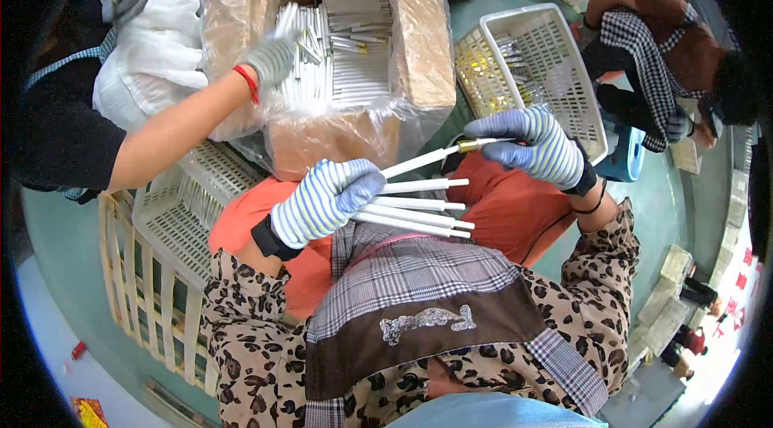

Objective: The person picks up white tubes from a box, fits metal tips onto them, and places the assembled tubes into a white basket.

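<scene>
My left hand [324, 201], in a striped knit glove with a grey palm, is closed around several slim white rods [411, 217] that fan out to the right. One of them, an angled white rod [423, 161], points up toward my other hand. At its tip is a slim gold-collared piece [468, 145], which looks fitted to or touching the rod's end. My right hand [533, 144], gloved alike, pinches the far end of that piece between thumb and fingers. The fingers hide part of it.
Ahead stands a plastic-lined cardboard box [334, 138] full of white rods. A co-worker's gloved hand [274, 57] reaches into it from the left. A white crate [555, 74] at right holds gold-and-silver pieces. Another crate [165, 227] stands left; a person [652, 66] sits at right.
</scene>
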A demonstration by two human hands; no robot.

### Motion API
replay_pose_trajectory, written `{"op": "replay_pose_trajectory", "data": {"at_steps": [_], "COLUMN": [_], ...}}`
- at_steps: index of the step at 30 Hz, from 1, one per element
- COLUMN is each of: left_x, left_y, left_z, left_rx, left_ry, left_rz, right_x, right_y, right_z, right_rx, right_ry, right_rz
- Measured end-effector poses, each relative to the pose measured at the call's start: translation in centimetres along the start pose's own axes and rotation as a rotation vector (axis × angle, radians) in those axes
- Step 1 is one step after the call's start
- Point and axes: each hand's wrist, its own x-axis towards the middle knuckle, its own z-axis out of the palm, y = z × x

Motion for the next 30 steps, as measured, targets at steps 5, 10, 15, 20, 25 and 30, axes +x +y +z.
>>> {"op": "replay_pose_trajectory", "data": {"at_steps": [5, 10, 15, 20, 25, 30], "left_x": [-0.2, -0.7, -1.2, -1.8, -1.6, -1.7], "left_y": [0.3, -0.4, -0.6, 0.7, 2.3, 2.7], "left_z": [0.3, 1.1, 1.0, 1.3, 1.4, 1.5], "left_rx": [0.155, 0.124, 0.042, 0.001, -0.172, -0.408], "left_ry": [-0.104, -0.104, -0.110, 0.183, 0.333, 0.344], "left_rz": [0.086, 0.126, 0.081, 0.049, -0.042, -0.063], "right_x": [-0.3, -0.2, 0.2, 4.8, 15.9, 30.6], "right_y": [-0.1, 1.4, 0.1, -2.8, 4.1, 9.8], "right_z": [0.5, 2.6, 3.3, 0.1, -2.8, 5.0], "right_rx": [-0.460, -0.331, -0.366, -0.067, 0.010, -0.790], "right_ry": [-0.096, -0.114, -0.086, -0.061, 0.211, 0.071], "right_rz": [-0.205, -0.222, -0.217, -0.040, -0.029, -0.080]}}
